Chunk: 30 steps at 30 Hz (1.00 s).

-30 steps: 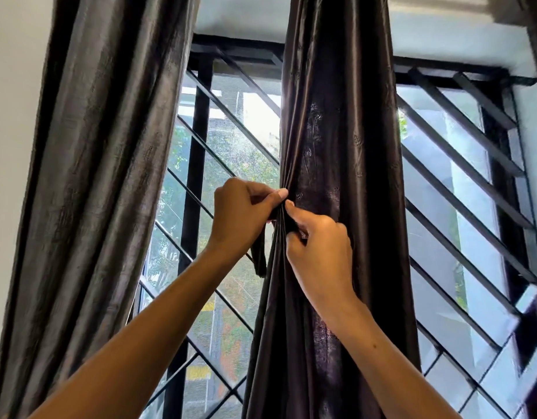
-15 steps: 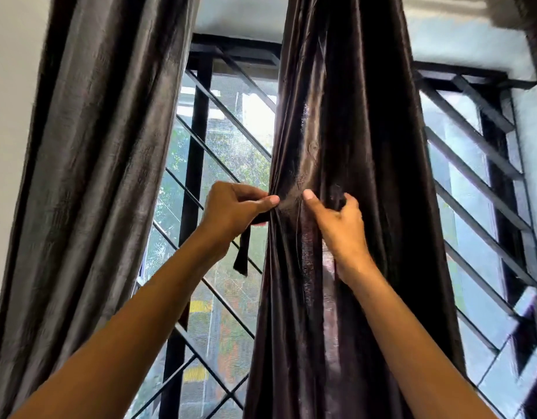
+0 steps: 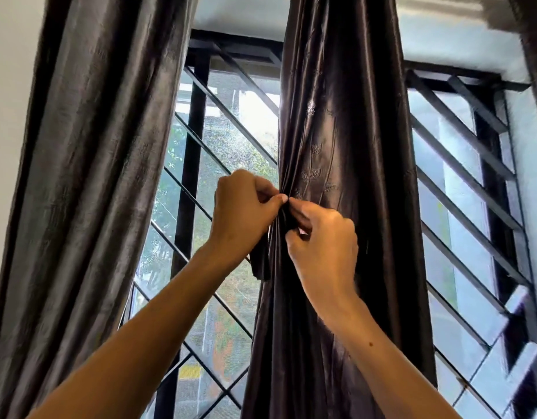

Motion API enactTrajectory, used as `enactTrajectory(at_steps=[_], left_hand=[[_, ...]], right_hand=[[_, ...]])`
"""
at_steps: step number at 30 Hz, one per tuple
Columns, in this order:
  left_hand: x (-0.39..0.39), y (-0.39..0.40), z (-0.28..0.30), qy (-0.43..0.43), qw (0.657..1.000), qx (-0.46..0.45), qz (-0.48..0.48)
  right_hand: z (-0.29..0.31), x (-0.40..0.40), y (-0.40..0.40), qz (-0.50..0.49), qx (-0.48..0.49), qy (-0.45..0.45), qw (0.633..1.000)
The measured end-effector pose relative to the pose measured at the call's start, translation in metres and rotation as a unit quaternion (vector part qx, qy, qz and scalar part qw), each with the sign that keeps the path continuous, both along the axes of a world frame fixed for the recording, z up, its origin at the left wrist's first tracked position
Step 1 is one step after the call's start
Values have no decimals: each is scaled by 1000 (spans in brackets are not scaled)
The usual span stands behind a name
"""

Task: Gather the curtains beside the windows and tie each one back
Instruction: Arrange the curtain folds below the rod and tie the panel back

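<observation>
A dark brown satin curtain (image 3: pixel 339 140) hangs gathered in front of the window's middle. My left hand (image 3: pixel 241 211) and my right hand (image 3: pixel 323 241) meet at its left edge at about mid-height. Both pinch a narrow dark tie strip there, and the strip's loose end (image 3: pixel 261 264) dangles below my left hand. How the strip wraps round the curtain is hidden by my fingers and the folds. A second, greyer curtain (image 3: pixel 92 182) hangs loose at the left.
Behind the curtains a black metal grille (image 3: pixel 197 140) with diagonal bars covers the window panes. A white wall (image 3: pixel 7 86) borders the left curtain. Another dark curtain edge (image 3: pixel 536 40) shows at the top right corner.
My right hand has come back left from spreading over the curtain's front and now pinches next to my left thumb. The curtain's folds are drawn tighter at the hands.
</observation>
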<state>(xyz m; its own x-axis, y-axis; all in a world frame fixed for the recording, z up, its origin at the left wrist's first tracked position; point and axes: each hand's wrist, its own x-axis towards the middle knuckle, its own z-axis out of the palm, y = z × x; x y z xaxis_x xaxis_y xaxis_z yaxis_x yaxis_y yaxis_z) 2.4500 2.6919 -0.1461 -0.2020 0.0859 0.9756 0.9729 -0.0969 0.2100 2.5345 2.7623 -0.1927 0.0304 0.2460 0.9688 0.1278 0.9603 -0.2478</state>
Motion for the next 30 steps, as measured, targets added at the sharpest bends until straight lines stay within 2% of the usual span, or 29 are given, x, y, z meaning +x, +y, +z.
enactTrajectory(at_steps=[5, 7, 10, 11, 13, 15, 17, 21, 25, 30], left_hand=[[-1, 2, 2, -47, 996, -6, -76], [-2, 3, 2, -46, 996, -14, -70], [-6, 5, 5, -62, 997, -18, -45], [-8, 6, 6, -69, 997, -21, -39], [-11, 8, 6, -79, 996, -27, -36], [-14, 10, 6, -94, 993, -31, -60], [-16, 12, 6, -115, 988, -37, -95], [-18, 15, 6, -121, 985, -48, -115], [-17, 16, 6, -92, 992, -39, -78], [-11, 17, 4, -38, 999, -20, -17]], right_hand=[[-2, -3, 4, 15, 29, -12, 999], [-4, -5, 7, 13, 38, -41, 998], [-5, -4, 15, 94, 22, -44, 994], [-5, -3, 20, 84, 23, -34, 996], [-2, -1, 33, -36, 23, -18, 999], [2, 1, 40, -99, -37, -26, 994], [7, 2, 42, -54, -116, -31, 991], [22, -3, 50, 149, -221, -27, 963], [26, -3, 51, 139, -177, 66, 972], [14, -1, 30, 102, -74, 61, 990]])
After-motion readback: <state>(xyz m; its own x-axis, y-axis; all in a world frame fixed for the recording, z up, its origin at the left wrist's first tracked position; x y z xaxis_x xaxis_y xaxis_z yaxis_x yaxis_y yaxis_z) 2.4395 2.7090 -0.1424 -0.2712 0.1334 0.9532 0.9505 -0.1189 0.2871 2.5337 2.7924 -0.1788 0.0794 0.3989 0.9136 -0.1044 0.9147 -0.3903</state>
